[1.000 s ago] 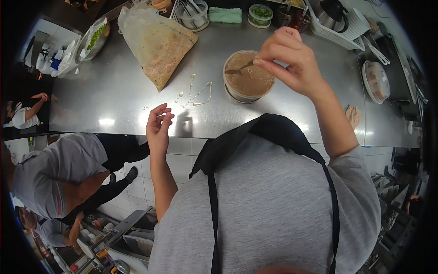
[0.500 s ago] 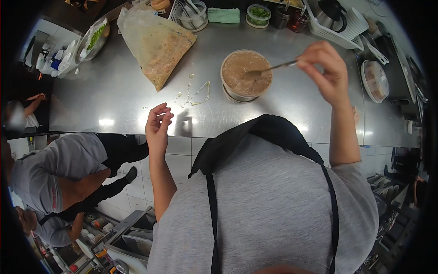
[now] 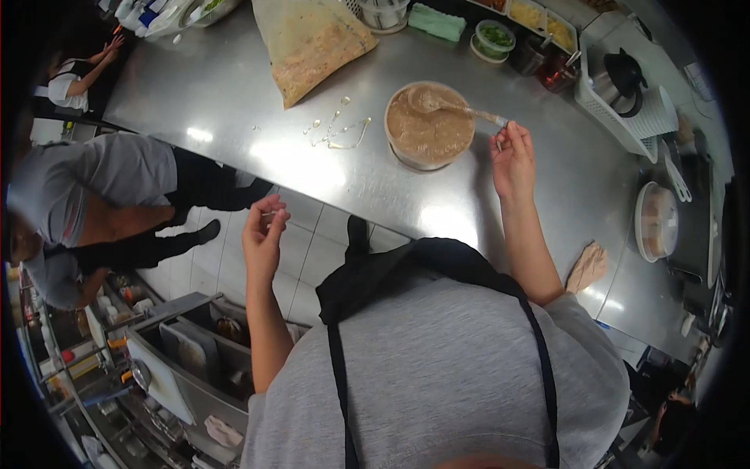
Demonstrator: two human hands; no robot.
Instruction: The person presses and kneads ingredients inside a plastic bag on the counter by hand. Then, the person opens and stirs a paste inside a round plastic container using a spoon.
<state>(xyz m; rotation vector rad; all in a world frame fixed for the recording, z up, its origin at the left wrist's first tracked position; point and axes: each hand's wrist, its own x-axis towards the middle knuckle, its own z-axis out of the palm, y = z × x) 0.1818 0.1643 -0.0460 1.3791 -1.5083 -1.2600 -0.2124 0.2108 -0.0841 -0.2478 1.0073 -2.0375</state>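
Observation:
A tub of brown paste (image 3: pixel 430 139) stands on the steel counter. A spoon (image 3: pixel 461 109), smeared with paste, rests with its bowl on the paste and its handle across the right rim. My right hand (image 3: pixel 513 162) is at the handle's end, the fingertips by it and the thumb apart below; the fingers look loosened from it. My left hand (image 3: pixel 264 234) hangs in front of the counter edge, fingers loosely curled and apart, with nothing in it. Left of the tub, clear liquid (image 3: pixel 341 137) is spilled on the steel.
A plastic bag of chunky orange filling (image 3: pixel 320 51) lies behind the spill. At the back are a green cloth (image 3: pixel 437 22), a container of greens (image 3: pixel 495 37) and a white basket (image 3: pixel 609 117). A lidded container (image 3: pixel 656 221) stands right. Other people (image 3: pixel 117 187) are at left.
My view has turned and shifted, so the counter appears slanted. The spoon has come down onto the paste, its bowl toward the tub's back, and my right hand has lowered and loosened.

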